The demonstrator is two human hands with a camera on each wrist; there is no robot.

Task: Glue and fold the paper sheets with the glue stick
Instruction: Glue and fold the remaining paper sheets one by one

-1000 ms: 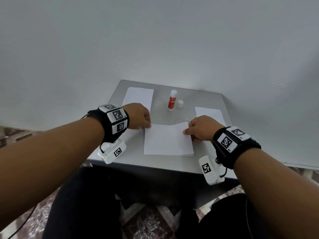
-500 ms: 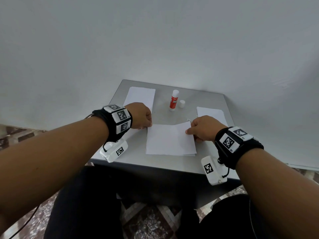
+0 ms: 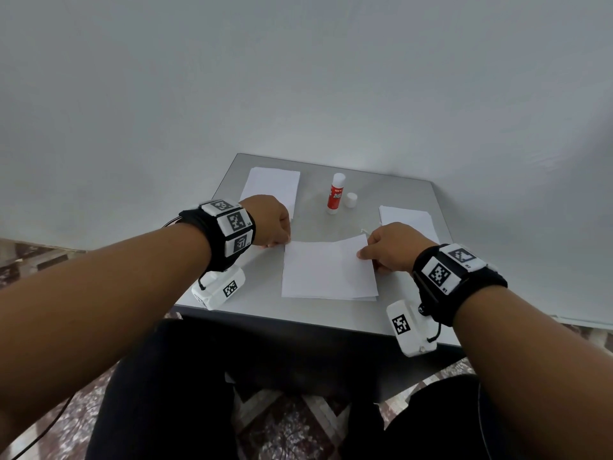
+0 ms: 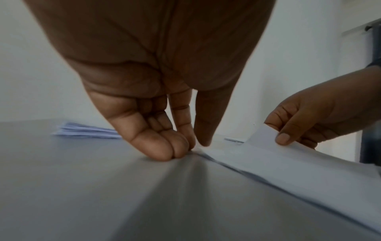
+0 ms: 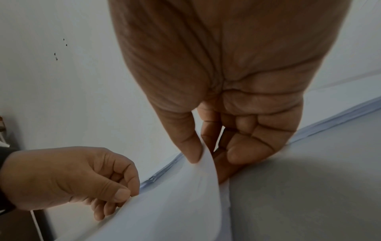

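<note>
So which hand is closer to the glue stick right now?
Left, but only slightly. The left hand sits near-left of the glue stick, pinching a far corner of the sheet; the right hand pinches the other far corner, further toward the person.

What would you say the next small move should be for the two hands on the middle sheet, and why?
Probably lower the raised corner and press it flat. The right hand pinches the far right corner of the middle sheet, lifted off the table, while the left hand pins the far left corner down. The glue stick stands uncapped beside its cap, so gluing looks done.
</note>
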